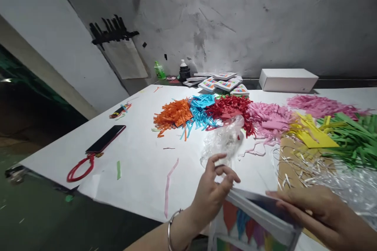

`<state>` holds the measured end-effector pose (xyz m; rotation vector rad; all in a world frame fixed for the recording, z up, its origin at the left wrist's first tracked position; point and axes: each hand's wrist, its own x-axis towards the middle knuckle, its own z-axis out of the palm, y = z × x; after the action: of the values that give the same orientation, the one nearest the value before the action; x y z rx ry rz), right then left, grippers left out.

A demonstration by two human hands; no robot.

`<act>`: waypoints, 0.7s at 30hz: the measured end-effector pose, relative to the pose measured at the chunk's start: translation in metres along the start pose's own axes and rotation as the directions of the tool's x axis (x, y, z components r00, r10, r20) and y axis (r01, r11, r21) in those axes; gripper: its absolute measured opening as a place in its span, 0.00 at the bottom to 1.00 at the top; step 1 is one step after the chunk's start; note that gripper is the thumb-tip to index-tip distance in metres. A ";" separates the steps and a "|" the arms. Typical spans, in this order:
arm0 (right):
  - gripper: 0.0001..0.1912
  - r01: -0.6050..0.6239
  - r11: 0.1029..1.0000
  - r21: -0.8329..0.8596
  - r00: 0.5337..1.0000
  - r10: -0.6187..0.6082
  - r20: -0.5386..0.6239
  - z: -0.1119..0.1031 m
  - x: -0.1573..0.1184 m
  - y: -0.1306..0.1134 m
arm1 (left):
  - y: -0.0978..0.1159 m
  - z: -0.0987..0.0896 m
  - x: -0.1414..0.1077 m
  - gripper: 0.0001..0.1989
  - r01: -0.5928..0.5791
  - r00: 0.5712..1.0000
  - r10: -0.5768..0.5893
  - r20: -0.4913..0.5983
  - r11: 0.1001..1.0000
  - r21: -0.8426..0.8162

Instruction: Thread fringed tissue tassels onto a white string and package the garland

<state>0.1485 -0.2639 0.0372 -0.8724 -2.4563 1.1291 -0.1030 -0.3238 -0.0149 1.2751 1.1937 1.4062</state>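
A white printed box (250, 223) with a picture of coloured tassels stands tilted at the bottom of the view, its top side looking open and dark inside. My left hand (210, 192), with a silver bangle at the wrist, has its thumb and curled fingers at the box's left upper corner. On the other side, my right hand (321, 211) grips the right upper edge, fingers stretched across the opening. Just beyond my left hand lies a crumpled clear plastic bag (220, 141); whether my fingers touch it I cannot tell.
Fringed paper bundles run across the white table (141, 164): orange (173, 113), blue (202, 106), red (229, 106), pink (269, 119), yellow (313, 131), green (353, 137). Flat printed boxes (226, 82) and a white box (288, 80) sit behind. A phone (106, 139) lies left.
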 end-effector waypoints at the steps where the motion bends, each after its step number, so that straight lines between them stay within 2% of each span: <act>1: 0.17 -0.027 0.998 0.052 1.000 0.027 0.000 -0.002 0.006 -0.004 | 0.006 -0.001 0.011 0.27 0.023 1.000 -0.023 0.007 1.000 -0.006; 5: 0.26 -0.108 0.947 0.303 0.994 0.112 0.003 -0.005 0.025 -0.006 | 0.028 -0.005 0.044 0.29 0.131 0.990 -0.126 0.066 0.989 -0.064; 8: 0.31 -0.151 0.914 0.376 0.986 0.164 -0.005 0.003 0.028 0.003 | 0.025 -0.008 0.044 0.26 0.128 0.991 -0.129 0.033 0.991 0.040; 10: 0.32 -0.183 0.896 0.405 0.979 0.202 -0.004 0.011 0.025 0.009 | 0.016 -0.009 0.034 0.20 0.043 0.999 -0.042 -0.009 0.982 0.186; 12: 0.33 -0.195 0.880 0.434 0.975 0.223 -0.014 0.017 0.022 0.012 | 0.008 -0.008 0.022 0.14 -0.117 0.993 0.120 0.013 0.930 0.349; 14: 0.34 -0.182 0.877 0.446 0.977 0.214 -0.022 0.020 0.021 0.012 | 0.008 -0.004 0.014 0.11 -0.330 0.943 0.310 0.123 0.809 0.486; 16: 0.32 -0.154 0.878 0.453 0.983 0.184 -0.024 0.022 0.022 0.010 | 0.014 0.003 0.011 0.11 -0.493 0.866 0.434 0.249 0.662 0.564; 18: 0.31 -0.122 0.886 0.447 0.987 0.155 -0.037 0.023 0.023 0.007 | 0.022 0.010 0.011 0.10 -0.551 0.828 0.468 0.310 0.577 0.603; 21: 0.30 -0.102 0.904 0.414 0.990 0.135 -0.050 0.026 0.024 0.006 | 0.028 0.020 0.013 0.07 -0.546 0.827 0.472 0.306 0.545 0.637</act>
<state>0.1196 -0.2610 0.0166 -0.9182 -2.0111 1.5496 -0.0846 -0.3140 0.0150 2.3819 1.4185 1.2654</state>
